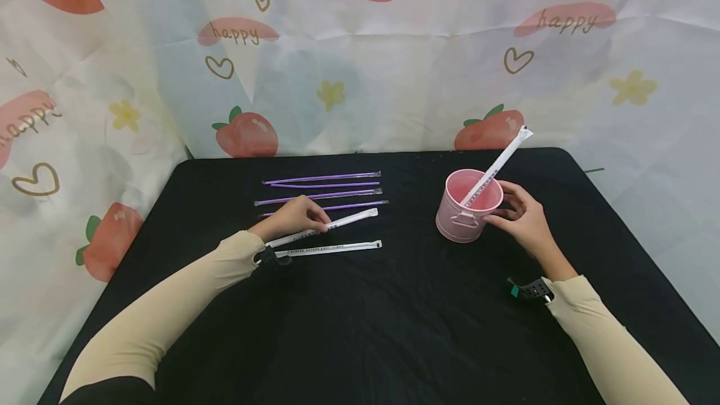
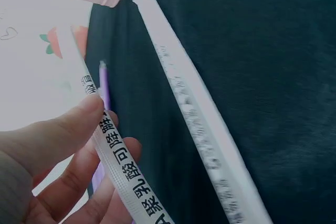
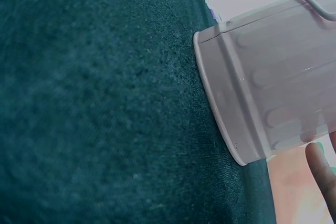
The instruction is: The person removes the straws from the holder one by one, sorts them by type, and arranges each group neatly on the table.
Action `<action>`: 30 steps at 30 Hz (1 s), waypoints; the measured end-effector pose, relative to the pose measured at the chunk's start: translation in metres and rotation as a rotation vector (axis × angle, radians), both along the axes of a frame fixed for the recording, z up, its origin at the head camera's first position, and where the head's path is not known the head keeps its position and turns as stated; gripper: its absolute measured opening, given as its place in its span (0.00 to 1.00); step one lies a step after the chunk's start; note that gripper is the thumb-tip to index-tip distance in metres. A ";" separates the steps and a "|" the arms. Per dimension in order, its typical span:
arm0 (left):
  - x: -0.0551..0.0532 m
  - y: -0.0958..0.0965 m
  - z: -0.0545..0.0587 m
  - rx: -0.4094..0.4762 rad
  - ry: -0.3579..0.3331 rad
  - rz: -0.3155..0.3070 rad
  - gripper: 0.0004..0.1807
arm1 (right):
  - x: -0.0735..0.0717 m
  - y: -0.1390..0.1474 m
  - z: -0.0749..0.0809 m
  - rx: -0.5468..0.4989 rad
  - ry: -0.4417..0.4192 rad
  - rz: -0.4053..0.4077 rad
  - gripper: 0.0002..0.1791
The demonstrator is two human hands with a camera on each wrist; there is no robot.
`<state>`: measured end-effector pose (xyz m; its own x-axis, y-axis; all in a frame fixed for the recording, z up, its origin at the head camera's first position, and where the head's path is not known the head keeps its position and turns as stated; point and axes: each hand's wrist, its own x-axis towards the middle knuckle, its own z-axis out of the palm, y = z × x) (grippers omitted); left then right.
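My left hand (image 1: 298,216) pinches a white paper-wrapped straw (image 1: 354,218) between thumb and fingers. Printed characters run along this held straw (image 2: 126,166) in the left wrist view. A second white wrapped straw (image 1: 337,248) lies just nearer to me on the black cloth. On the right, a pink metal bucket (image 1: 458,217) stands upright with one white wrapped straw (image 1: 500,161) leaning out of it. My right hand (image 1: 525,220) holds the bucket's right side near the rim, thumb in front and fingers behind. Only a fingertip (image 3: 321,174) or so shows beside the bucket in the right wrist view.
Several purple straws (image 1: 326,185) in clear wrappers lie roughly parallel beyond the left hand. Black cloth (image 1: 360,317) covers the table. A printed curtain (image 1: 394,80) hangs behind the far edge and along the left side.
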<state>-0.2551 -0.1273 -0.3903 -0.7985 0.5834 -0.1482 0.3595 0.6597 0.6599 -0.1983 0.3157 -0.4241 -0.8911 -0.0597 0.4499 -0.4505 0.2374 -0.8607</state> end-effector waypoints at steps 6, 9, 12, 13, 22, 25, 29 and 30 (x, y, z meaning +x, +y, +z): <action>0.002 -0.002 -0.011 -0.029 -0.036 -0.006 0.05 | 0.000 0.000 0.001 -0.003 -0.005 -0.003 0.38; 0.001 -0.002 -0.015 -0.044 -0.048 -0.001 0.06 | 0.000 0.000 0.001 -0.014 -0.008 0.002 0.38; 0.000 -0.001 -0.015 -0.051 -0.051 -0.015 0.06 | 0.000 0.000 0.001 -0.021 -0.007 0.010 0.38; -0.001 0.000 -0.014 -0.054 -0.053 -0.022 0.06 | 0.000 0.000 0.001 -0.027 -0.006 0.015 0.38; -0.010 0.004 -0.012 -0.083 -0.050 -0.077 0.06 | 0.000 0.000 0.001 -0.058 -0.011 0.026 0.38; -0.010 0.005 -0.014 -0.086 -0.081 -0.072 0.07 | 0.000 0.000 0.000 -0.059 -0.015 0.028 0.37; -0.008 0.006 -0.016 -0.084 -0.097 -0.070 0.06 | 0.000 0.000 0.000 -0.054 -0.018 0.023 0.37; -0.008 0.006 -0.017 -0.084 -0.096 -0.073 0.06 | 0.000 0.000 0.000 -0.054 -0.018 0.023 0.37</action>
